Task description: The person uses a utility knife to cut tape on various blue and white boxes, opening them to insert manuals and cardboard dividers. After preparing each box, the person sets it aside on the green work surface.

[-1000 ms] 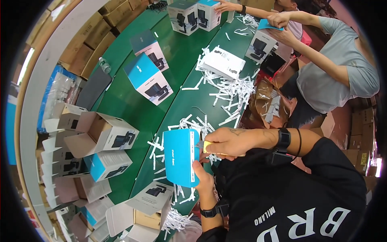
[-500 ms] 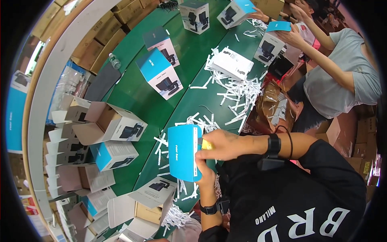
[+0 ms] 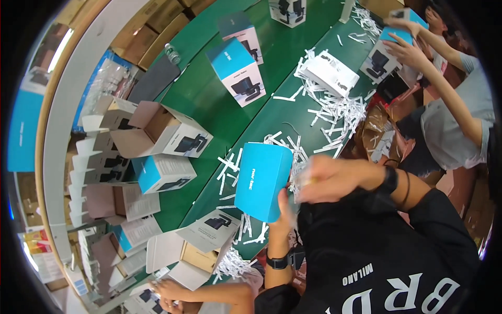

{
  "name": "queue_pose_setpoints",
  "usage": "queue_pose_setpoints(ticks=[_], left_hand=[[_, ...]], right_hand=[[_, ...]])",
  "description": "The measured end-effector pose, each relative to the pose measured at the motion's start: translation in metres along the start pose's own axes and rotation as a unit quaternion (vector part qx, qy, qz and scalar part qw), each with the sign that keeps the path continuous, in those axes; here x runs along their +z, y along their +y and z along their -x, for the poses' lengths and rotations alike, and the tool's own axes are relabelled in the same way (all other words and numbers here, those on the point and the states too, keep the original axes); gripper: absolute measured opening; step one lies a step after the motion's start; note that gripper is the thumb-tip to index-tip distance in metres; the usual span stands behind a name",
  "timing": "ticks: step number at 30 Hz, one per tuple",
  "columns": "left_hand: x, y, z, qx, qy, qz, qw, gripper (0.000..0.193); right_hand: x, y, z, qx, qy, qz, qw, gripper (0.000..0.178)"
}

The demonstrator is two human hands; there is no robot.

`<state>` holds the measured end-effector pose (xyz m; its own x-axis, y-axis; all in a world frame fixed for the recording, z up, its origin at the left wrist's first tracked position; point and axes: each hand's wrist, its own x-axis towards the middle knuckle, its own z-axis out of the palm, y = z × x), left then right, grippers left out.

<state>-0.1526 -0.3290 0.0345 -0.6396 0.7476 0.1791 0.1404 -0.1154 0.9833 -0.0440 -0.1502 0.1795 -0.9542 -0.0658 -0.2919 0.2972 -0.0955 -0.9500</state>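
Observation:
My left hand (image 3: 283, 217) grips the lower right edge of a closed carton (image 3: 264, 180), its thumb along the side. The carton's bright blue face, with white lettering, is turned up toward me, and it hangs over the near part of the green table. Just right of it is my right hand (image 3: 334, 179), smeared by motion. Its fingers look closed round a small yellow object, faintly visible between them. A gap separates this hand from the carton. Dark bands circle both wrists.
White paper shreds (image 3: 334, 120) litter the green table (image 3: 204, 112). Finished-looking cartons (image 3: 238, 70) stand farther off; open cartons (image 3: 162, 128) crowd the left. A co-worker's hands (image 3: 402, 49) hold a carton at the upper right. Another person's hands (image 3: 172, 293) show at the lower left.
My right hand has drawn away from the carton to the right. The carton is tilted a little in my left hand. The view has shifted, and another person's hands have come in at the lower left.

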Motion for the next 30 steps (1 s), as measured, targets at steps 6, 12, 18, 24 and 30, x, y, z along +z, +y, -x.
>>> queue_pose_setpoints(ticks=[6,12,18,24,30], left_hand=[[-0.026,0.024,-0.014,-0.018,0.059,0.008,0.998,0.039],[-0.022,0.047,-0.005,-0.135,0.185,0.206,0.951,0.041],[-0.036,0.071,0.003,-0.407,0.061,0.008,0.912,0.056],[-0.046,0.024,0.042,-0.001,0.234,-0.395,0.888,0.059],[-0.046,0.012,0.01,0.035,0.258,-0.21,0.943,0.069]], right_hand=[[-0.095,0.035,0.059,0.091,0.131,0.526,0.836,0.05],[-0.042,0.001,-0.054,-0.164,0.189,0.452,0.856,0.069],[-0.048,0.053,-0.091,-0.327,0.135,0.474,0.806,0.067],[-0.041,0.085,-0.082,-0.328,0.128,0.498,0.792,0.06],[-0.042,0.082,-0.093,-0.386,0.133,0.412,0.815,0.065]])
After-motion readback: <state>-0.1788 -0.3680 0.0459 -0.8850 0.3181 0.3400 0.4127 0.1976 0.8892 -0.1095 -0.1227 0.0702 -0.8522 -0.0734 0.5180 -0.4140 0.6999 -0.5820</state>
